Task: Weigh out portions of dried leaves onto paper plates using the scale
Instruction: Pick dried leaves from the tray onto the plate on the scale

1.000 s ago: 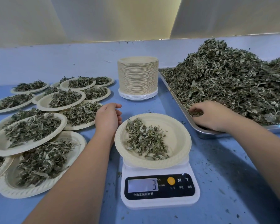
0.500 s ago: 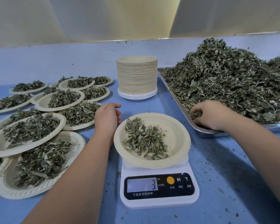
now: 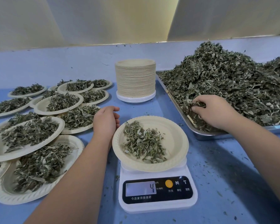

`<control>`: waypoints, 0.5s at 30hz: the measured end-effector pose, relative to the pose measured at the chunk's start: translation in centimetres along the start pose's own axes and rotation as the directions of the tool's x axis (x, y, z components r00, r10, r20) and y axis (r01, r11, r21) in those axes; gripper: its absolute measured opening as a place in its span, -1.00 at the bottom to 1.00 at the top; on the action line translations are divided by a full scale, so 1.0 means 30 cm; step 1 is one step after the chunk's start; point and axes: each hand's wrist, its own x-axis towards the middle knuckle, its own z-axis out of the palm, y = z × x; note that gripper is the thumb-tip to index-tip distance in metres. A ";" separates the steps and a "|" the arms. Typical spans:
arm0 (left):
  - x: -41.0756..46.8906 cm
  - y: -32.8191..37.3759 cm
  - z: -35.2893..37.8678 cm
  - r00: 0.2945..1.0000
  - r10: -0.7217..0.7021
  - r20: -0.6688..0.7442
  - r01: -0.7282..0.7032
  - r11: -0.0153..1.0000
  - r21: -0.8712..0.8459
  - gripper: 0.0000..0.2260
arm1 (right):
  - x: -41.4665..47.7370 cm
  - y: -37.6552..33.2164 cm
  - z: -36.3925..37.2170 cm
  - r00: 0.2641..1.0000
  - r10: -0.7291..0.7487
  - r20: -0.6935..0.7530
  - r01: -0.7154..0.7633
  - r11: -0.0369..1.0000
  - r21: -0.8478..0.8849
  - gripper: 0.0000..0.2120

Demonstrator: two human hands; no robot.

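The display (image 3: pixel 141 188) on the scale (image 3: pixel 158 191) now reads 4 where it showed 3 a moment ago, though the small portion (image 3: pixel 143 143) on the paper plate (image 3: pixel 173 139) looks no bigger to me, so I take it the reading has only just settled.

My right hand (image 3: pixel 217 110) has shifted further into the near-left corner of the tray (image 3: pixel 200 135). Its fingers are curled over and its thumb is pressed in on a tuft from the heap of dried leaves (image 3: pixel 233 81). How much it has gathered is hidden under the palm, so I cannot say.

My left hand (image 3: pixel 106 122) has barely moved. It rests on the blue table (image 3: pixel 217 175) just left of the plate's rim, loosely curled and holding nothing.

The portion looks thinner than those on the filled plates (image 3: pixel 31 131) to the left, so I judge that this plate needs more and the tuft is meant for it. The stack of spare plates (image 3: pixel 135 78) stands at the far side, between the filled plates and the tray.
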 end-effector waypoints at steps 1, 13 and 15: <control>-0.001 0.000 0.000 1.000 0.001 0.001 -0.001 1.000 0.000 -0.85 | -0.001 -0.006 -0.009 1.000 0.005 -0.010 -0.004 0.999 0.035 -0.73; -0.016 0.003 0.001 1.000 0.024 0.006 -0.024 1.000 0.009 -0.84 | -0.124 -0.271 -0.114 0.940 -0.337 0.051 0.305 0.899 0.315 -0.88; -0.016 0.004 0.001 1.000 0.025 0.006 -0.025 1.000 0.016 -0.84 | -0.141 -0.293 -0.102 0.925 -0.365 0.108 0.321 0.900 0.296 -0.88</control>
